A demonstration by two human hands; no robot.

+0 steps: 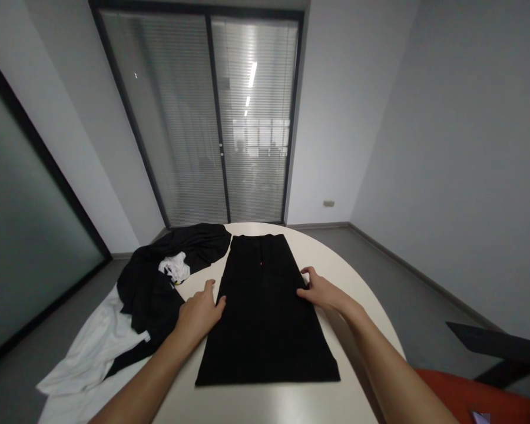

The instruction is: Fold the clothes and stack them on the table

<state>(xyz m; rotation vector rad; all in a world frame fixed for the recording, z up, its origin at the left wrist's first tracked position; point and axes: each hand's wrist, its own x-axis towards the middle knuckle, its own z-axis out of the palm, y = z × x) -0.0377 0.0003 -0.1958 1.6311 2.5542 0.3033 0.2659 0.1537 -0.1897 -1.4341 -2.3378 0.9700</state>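
A black skirt [265, 318] lies flat on the pale table, its waist at the far end and its wider hem towards me. A short drawstring or zip line with a small red spot shows near the waist. My left hand [202, 311] is at the skirt's left edge, thumb touching the cloth and fingers apart. At the right edge, my right hand [314, 288] has its thumb on the cloth and its fingers curved beside it, with a gap between them. Neither hand has cloth visibly gripped.
Left of the skirt, black clothes [152, 294] lie heaped with a crumpled white item [175, 267] on top. White cloth [92, 347] hangs at the left edge of the table [335, 259]. An orange chair seat [450, 391] stands at the lower right. Glass doors with blinds [254, 176] are behind.
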